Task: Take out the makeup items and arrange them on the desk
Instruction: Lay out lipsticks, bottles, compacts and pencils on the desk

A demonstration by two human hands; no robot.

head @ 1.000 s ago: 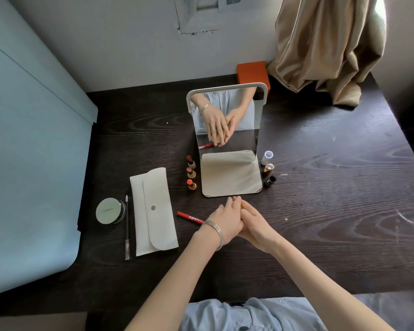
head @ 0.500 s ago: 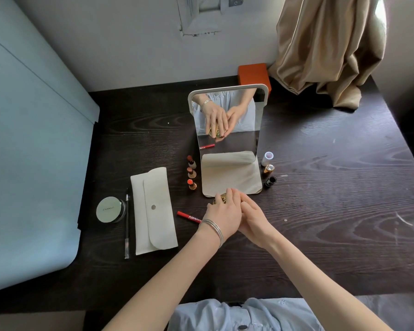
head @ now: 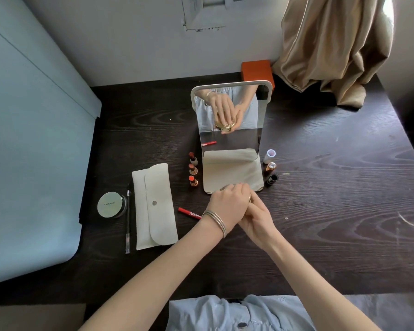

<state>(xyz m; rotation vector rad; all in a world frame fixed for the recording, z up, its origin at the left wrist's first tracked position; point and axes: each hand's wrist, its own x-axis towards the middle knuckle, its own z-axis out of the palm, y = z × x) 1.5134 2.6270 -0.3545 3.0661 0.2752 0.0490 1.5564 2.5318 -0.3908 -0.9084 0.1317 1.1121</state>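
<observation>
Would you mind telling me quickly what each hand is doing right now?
Left hand: curled over a small gold round case, holding it.
Right hand: against the same case from the side; its grip cannot be told.

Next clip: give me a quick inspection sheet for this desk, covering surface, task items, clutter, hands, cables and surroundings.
Surface: dark wood desk, faint scuffs at right.
Job's things: white pouch lying flat; green compact and thin pen to its left; three open lipsticks left of mirror; three caps to its right; red pencil.
Clutter: orange box behind the mirror.
Hands: left hand and right hand together grip a small gold item, shown in the mirror.
Cables: nothing seen.
Surroundings: beige curtain, white wall.
</observation>
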